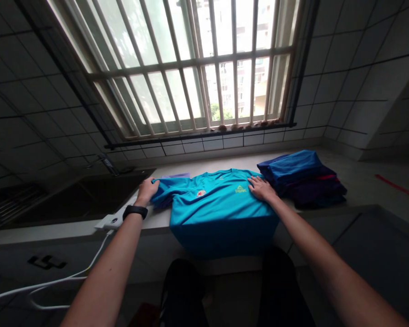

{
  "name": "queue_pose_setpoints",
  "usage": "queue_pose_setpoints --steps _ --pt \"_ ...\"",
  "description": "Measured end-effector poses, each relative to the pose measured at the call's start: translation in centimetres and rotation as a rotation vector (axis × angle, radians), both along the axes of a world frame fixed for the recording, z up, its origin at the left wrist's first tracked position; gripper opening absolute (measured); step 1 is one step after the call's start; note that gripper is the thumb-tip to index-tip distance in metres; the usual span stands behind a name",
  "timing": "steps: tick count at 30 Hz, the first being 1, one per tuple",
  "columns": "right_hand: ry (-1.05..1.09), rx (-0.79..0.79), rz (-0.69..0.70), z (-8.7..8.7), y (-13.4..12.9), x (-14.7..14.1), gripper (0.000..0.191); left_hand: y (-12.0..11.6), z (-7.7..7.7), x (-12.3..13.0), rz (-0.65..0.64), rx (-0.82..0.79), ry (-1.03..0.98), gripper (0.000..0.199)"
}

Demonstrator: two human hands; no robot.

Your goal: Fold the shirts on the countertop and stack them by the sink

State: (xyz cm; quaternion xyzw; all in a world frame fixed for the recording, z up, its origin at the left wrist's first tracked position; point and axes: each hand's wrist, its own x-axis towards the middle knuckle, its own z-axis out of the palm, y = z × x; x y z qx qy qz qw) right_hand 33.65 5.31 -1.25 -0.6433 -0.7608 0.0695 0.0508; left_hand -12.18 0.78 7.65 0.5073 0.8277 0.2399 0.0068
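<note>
- Kitchen sink [71, 195], left of the left hand [146, 190].
- White cable [101, 252], below that hand.
- Left hand: fingers curled closed, gripping the turquoise T-shirt [214, 206] by its sleeve.
- T-shirt: spread out between both hands.
- Right hand [261, 188]: open, flat on the T-shirt, gripping nothing.
- Folded clothes stack [298, 169], just right of it.

Beyond the shirt [221, 204], a narrow strip of bench [243, 163] is giving you passage; folded clothes [301, 175] are blocking the right, a white device [114, 221] the near left.
</note>
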Motion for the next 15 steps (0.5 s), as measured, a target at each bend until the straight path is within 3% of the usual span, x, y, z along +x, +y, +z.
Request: queue_pose_setpoints --steps 3,7,11,15 --pt "0.001 -0.005 0.003 0.2 -0.1 -0.1 0.059 1.1 1.1 -0.2 0.049 0.242 -0.182 0.017" --pt "0.013 0.0 0.005 0.2 0.0 0.0 0.059 2.0 2.8 1.6 -0.162 0.318 -0.538 0.023" --pt "0.035 0.024 0.009 -0.1 0.0 0.1 0.058 1.9 3.6 4.8 -0.318 0.035 -0.649 0.043" --pt "0.043 0.034 0.014 -0.4 0.3 0.2 0.058 1.9 3.0 6.9 -0.444 -0.227 -0.311 0.04"
